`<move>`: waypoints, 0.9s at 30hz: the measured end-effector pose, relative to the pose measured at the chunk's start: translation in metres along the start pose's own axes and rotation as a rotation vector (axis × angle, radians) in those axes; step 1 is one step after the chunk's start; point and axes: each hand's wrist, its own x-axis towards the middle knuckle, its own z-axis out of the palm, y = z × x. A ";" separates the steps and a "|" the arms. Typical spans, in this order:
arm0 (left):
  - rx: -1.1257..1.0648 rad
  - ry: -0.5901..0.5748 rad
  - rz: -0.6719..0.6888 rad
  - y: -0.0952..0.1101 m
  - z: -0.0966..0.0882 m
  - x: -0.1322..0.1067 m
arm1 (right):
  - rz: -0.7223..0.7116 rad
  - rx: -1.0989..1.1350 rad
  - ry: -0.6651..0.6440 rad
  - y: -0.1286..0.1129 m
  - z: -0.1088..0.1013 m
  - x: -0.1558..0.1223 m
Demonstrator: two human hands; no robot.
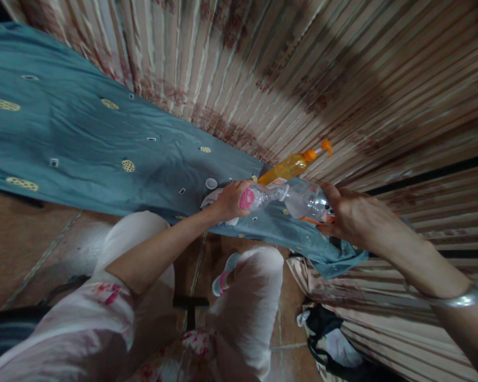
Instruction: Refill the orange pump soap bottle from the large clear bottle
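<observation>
My left hand point(233, 201) is wrapped round a clear plastic bottle with a pink label point(249, 199) above the teal cloth. My right hand point(354, 215) grips a second clear plastic bottle point(305, 199) by its far end. The two bottles lie in line, and their necks appear to meet; I cannot tell whether they touch. A small round white cap point(211, 183) rests on the cloth beside my left hand. Something white point(212, 198) lies partly hidden under that hand. Just behind the bottles is a yellow bottle with an orange pump point(287, 168).
The long narrow surface is covered by a teal patterned cloth point(87, 143). A pleated floral curtain point(207, 63) runs along its far side. My knees point(258, 265) are close to the near edge. A dark bag point(326, 334) sits low at the right on the tiled floor point(56, 244).
</observation>
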 end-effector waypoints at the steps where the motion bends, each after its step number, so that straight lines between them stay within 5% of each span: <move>1: -0.002 0.002 0.003 0.000 0.000 0.000 | 0.002 -0.001 -0.016 -0.001 -0.002 0.000; 8: -0.011 -0.008 -0.004 0.003 -0.002 0.001 | 0.003 -0.030 -0.060 -0.002 -0.011 0.000; 17: 0.000 -0.010 -0.003 0.002 -0.002 0.000 | -0.035 -0.039 0.096 0.002 0.001 0.001; 27: 0.009 -0.036 -0.043 0.007 -0.005 0.002 | -0.012 -0.053 -0.029 -0.001 -0.011 0.000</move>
